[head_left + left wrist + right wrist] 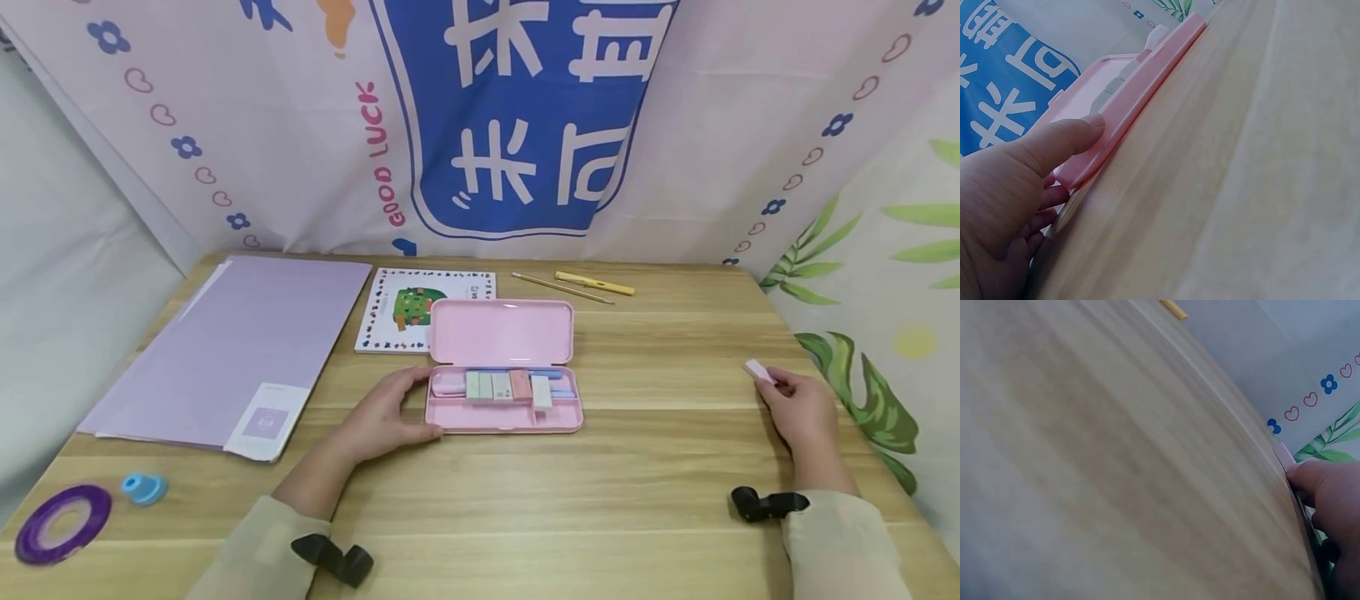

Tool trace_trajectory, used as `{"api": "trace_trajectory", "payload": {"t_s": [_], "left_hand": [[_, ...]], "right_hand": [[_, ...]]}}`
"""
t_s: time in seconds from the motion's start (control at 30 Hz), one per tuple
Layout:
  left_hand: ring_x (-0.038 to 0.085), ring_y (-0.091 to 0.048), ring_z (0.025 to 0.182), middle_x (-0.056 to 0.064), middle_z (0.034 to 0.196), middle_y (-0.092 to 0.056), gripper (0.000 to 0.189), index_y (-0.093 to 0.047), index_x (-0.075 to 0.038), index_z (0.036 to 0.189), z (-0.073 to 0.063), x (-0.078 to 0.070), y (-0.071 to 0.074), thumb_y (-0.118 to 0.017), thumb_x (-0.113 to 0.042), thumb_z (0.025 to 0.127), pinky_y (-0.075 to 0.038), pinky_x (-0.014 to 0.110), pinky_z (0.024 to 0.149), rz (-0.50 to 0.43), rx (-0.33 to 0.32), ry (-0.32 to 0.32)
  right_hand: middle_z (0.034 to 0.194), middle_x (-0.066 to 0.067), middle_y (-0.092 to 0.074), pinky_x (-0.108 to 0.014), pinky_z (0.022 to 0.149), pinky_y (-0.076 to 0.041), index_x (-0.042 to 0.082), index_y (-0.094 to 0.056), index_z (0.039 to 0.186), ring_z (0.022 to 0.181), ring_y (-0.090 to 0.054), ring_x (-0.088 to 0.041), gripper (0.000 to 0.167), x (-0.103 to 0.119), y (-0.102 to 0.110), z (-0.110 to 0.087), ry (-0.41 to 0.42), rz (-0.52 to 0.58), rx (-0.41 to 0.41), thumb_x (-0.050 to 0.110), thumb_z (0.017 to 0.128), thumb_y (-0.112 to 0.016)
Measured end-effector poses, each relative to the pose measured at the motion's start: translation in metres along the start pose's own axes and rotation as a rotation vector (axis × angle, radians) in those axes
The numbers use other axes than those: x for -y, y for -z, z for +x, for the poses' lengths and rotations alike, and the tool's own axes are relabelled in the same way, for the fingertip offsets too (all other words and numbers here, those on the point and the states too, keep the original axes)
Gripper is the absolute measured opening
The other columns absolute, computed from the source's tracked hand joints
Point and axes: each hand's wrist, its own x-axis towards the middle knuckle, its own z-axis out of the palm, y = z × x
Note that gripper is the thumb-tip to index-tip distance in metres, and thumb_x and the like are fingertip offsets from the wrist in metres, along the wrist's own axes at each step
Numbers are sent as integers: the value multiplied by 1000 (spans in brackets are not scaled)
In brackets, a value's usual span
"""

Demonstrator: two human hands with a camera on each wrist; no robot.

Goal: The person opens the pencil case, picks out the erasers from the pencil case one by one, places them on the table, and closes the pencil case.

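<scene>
An open pink pencil case (502, 333) lies on the wooden table, its lid tilted up at the back. Across its tray sits a row of several block erasers, pale green, grey, pink (521, 385) and white (541, 392), over blue pens (551, 374). My left hand (378, 421) holds the case's left end, thumb at the front corner and fingers at the side; in the left wrist view the thumb (1066, 140) presses the case's wall (1132, 109). Far to the right, my right hand (806, 412) pinches a small pale pink block, seemingly an eraser (757, 370), near the table's right edge.
Behind the case lie a picture-covered booklet (378, 312), a thin pencil (562, 287) and a yellow pen (595, 282). Large lilac sheets (247, 342) cover the left side. A purple ring (97, 508) and a blue stopper-like piece (145, 489) lie at the near left.
</scene>
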Motion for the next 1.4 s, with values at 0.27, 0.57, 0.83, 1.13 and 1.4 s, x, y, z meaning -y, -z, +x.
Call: {"api": "trace_trajectory", "payload": {"t_s": [0.27,0.57,0.83,1.13,1.4], "left_hand": [[38,-39,140,18,148,-46,86,-46,-7,143,1,0,-2,-85,-37,73,-31,55,118,-5,1,4],[38,-39,140,18,148,-45,86,-46,-6,143,1,1,-1,-85,-38,73,-31,55,118,-9,3,11],[38,-39,140,18,149,-45,86,-46,-7,143,0,2,-1,-85,-38,73,-31,55,118,-9,3,3],[38,-38,141,19,149,-45,85,-46,-6,143,1,1,0,-85,-37,73,-31,55,118,-8,1,3],[38,-38,141,19,149,-45,86,-45,-7,143,1,2,-1,-84,-38,73,-31,55,118,-4,7,5]], "right_hand": [[142,-35,-38,-52,96,-44,-4,-36,147,127,-39,-50,66,7,1,-7,-71,99,-24,42,100,-43],[124,-20,-55,-13,73,-37,1,-56,135,95,-47,-10,51,75,-31,-38,92,226,-144,34,96,-58],[111,-19,-64,-24,79,-49,0,-65,123,96,-58,-25,41,142,-73,-79,372,228,-11,26,91,-69],[112,-13,-69,-50,97,-48,7,-69,120,110,-58,-32,50,191,-106,-117,545,89,121,41,84,-75],[119,-17,-67,-49,101,-45,4,-69,118,113,-57,-35,61,213,-117,-124,537,-58,115,52,80,-74]]}}
